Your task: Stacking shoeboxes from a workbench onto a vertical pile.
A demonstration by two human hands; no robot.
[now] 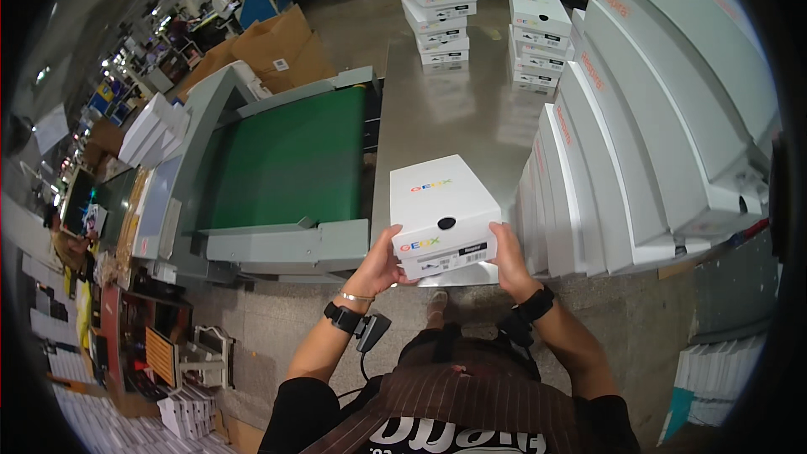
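Observation:
Between my two hands is a white shoebox (443,193) with coloured lettering, a round black finger hole and a label on its near end. Its lid is closed. My left hand (384,262) grips the near left corner, and my right hand (509,259) clasps the near right corner. The box is at the near edge of a shiny metal table (454,122); whether it rests on the metal or is slightly raised, I cannot tell. Farther back on the table stand two stacks of similar boxes, a left stack (441,13) and a right stack (538,34).
Left of the table is a machine with a green conveyor belt (290,155) and a grey metal frame (252,245). Large white boxes (622,143) stand in rows along the right side. Brown cartons (273,50) lie behind the conveyor. A person (67,244) is at the far left.

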